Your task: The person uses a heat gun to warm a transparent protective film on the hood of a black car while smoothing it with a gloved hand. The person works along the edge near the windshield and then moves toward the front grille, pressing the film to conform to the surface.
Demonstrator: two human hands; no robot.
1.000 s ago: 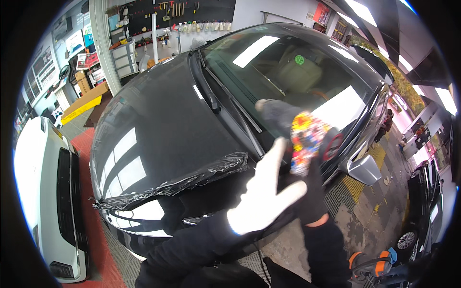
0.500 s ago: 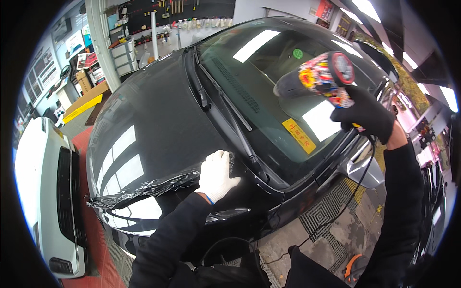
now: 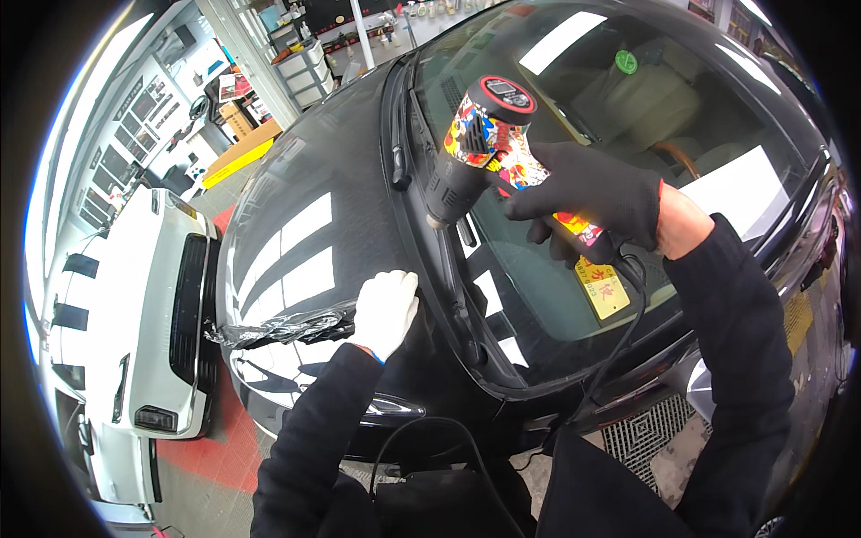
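Observation:
My left hand (image 3: 386, 314), in a white knit glove, is closed at the end of a bunched strip of shiny black film (image 3: 287, 329). The strip stretches left across the dark car's hood (image 3: 359, 202) toward its front; the fingertips are partly hidden. In a black glove, my right hand (image 3: 601, 195) is wrapped round the handle of a heat gun (image 3: 480, 134) covered in colourful stickers. Its dark nozzle tilts down over the wiper area at the windshield's base, apart from the hood and the film.
A power cord (image 3: 619, 345) hangs from the heat gun across the car's side. Behind the gun lies the windshield (image 3: 538, 278) with a yellow card (image 3: 603, 289). A white car (image 3: 157, 314) stands close at the left. Drawers (image 3: 305, 76) and a tool wall are at the back.
My right hand has brought the heat gun left, from over the windshield to near its base, nozzle turned downward. My left hand still grips the film, its fingers more curled. The view has shifted.

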